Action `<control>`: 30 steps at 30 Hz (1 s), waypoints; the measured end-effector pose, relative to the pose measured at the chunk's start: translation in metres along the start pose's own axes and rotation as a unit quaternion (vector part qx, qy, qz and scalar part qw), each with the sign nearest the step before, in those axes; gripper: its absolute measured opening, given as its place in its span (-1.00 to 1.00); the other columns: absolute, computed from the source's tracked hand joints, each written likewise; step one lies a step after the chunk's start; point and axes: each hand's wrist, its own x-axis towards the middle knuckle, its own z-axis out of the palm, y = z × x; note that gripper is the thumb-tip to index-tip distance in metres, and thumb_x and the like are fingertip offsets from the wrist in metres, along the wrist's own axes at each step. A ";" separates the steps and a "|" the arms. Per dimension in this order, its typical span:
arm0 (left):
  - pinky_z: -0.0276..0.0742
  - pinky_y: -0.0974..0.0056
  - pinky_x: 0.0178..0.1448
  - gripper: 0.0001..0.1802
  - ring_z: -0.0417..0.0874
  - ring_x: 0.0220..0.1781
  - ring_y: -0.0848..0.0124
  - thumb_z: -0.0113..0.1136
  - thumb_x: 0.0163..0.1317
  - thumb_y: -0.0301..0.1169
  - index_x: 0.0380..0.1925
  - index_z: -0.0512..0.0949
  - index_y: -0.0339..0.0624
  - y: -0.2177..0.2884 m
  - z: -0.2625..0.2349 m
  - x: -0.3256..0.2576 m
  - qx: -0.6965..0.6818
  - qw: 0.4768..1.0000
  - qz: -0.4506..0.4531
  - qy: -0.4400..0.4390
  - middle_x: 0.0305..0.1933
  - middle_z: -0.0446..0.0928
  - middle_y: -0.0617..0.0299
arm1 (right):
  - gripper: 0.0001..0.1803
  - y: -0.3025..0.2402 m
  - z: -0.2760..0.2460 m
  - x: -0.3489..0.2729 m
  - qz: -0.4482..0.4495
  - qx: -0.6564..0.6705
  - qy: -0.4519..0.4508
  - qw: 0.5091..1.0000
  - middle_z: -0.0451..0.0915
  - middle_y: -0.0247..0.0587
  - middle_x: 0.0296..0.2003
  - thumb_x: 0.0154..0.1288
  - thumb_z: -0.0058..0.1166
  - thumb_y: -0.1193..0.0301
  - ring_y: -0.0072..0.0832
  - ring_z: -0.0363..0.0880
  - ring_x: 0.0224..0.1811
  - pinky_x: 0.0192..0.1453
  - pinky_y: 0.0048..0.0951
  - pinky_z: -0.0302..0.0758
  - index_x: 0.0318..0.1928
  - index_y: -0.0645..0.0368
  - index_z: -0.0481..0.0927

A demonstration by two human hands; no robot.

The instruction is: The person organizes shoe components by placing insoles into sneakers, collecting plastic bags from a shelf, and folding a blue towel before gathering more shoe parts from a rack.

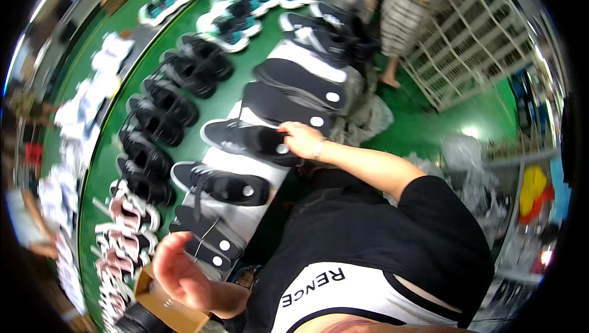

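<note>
My right hand (300, 140) is closed at the heel opening of a black sneaker (236, 138) with a pale toe edge, its fingers curled over the collar. A second black sneaker (230, 187) lies beside it, a white round sticker showing inside. My left hand (184, 274), slightly blurred, hovers empty with fingers apart over an open cardboard box (169, 308). Between that hand and the second sneaker lie black insoles (211, 235) with white dots and a thin pale strand across them. More black insoles (276, 103) are beyond my right hand.
These stand on a white worktop (267, 176). Farther left, a green conveyor (184, 115) carries rows of black (159, 106), pink-white (126, 235) and teal-black sneakers (236, 23). At the right are a white wire rack (472, 38), plastic bags (463, 152) and another person (408, 14).
</note>
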 end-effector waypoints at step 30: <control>0.23 0.24 -0.30 -0.88 0.40 -0.47 0.36 0.06 -0.05 -0.42 -0.59 0.32 -0.15 0.146 0.658 -0.134 -0.662 0.052 -0.097 -0.742 -0.52 0.39 0.24 | -0.79 0.434 -0.053 -0.549 0.518 0.224 0.592 0.575 0.51 -0.07 -0.43 -0.01 -0.02 0.33 -0.28 0.49 -0.34 -0.26 -0.43 0.40 -0.42 0.22 0.46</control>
